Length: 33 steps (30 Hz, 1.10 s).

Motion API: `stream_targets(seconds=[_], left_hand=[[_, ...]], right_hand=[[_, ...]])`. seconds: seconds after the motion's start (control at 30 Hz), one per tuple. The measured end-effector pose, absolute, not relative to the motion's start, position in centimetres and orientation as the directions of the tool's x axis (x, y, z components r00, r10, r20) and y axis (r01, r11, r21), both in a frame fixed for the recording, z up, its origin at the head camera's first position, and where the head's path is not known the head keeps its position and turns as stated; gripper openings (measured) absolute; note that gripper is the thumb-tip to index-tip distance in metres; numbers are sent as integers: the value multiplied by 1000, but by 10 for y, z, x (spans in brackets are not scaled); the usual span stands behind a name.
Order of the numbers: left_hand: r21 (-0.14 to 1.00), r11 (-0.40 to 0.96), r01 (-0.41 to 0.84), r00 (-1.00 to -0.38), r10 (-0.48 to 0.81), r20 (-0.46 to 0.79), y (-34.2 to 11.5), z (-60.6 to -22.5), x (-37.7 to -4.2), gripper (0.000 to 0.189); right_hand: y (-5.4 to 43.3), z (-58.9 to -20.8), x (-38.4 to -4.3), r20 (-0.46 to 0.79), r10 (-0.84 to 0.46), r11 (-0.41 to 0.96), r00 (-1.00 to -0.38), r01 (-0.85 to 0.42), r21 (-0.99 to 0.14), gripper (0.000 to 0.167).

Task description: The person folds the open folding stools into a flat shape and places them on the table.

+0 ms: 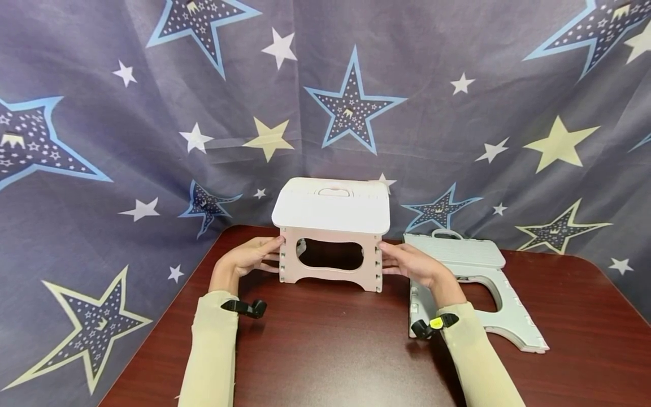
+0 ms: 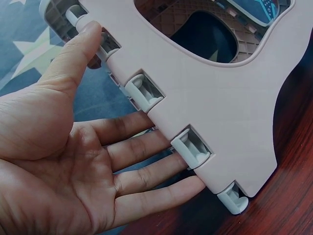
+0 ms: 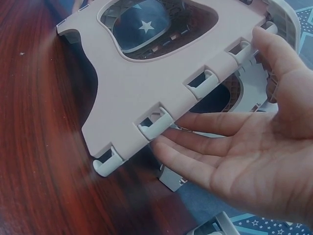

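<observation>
Grey-purple, star-printed fabric (image 1: 432,135) is hanging behind a reddish-brown, wood-grained table (image 1: 310,339), where a pale-pink-and-white plastic folding stool (image 1: 330,212) is standing upright between the fingers of a person's left hand (image 1: 251,257) and right hand (image 1: 417,264). Both hands are touching its side edges with extended, unclenched fingers. Its unfolding is looking complete; outward of the right fingers, a pale-green plastic folding stool (image 1: 458,252) is lying flat, seemingly not yet unfolded.

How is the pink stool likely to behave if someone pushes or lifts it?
The pink stool probably lifts easily: its panels look thin, with large cut-outs. Its hinge pieces suggest the sides might fold under pressure. Standing on a smooth-looking table, with flat panels, it may slide rather than roll.
</observation>
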<state>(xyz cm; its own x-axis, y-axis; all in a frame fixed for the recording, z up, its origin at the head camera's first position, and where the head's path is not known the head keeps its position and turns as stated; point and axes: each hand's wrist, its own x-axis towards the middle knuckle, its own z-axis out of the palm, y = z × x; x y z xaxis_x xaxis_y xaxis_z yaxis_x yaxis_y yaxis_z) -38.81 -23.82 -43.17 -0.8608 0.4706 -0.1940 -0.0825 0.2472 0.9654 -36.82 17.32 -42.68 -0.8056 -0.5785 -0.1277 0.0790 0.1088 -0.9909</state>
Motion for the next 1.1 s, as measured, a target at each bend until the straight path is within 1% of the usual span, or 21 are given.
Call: stream_targets(seconds=[0.27, 0.57, 0.73, 0.97, 1.1], left_hand=[[965, 250, -77, -861, 472, -191, -239, -432, -388, 65], [968, 244, -64, -858, 482, -179, -239, -432, -388, 66], [969, 239, -67, -858, 481, -179, -239, -430, -386, 65], [968, 243, -64, -856, 485, -178, -239, -432, -386, 65], [966, 250, -64, -856, 483, -182, -239, -432, -387, 63]], right_hand=[[174, -427, -367, -122, -579, 99, -806, 79, -992, 64], [174, -427, -368, -121, -584, 101, -803, 75, -992, 69], [174, -428, -369, -124, -596, 101, -794, 79, -992, 67], [174, -427, -367, -127, -583, 94, -803, 89, -992, 63], [175, -427, -367, -122, -585, 92, -802, 83, -992, 65]])
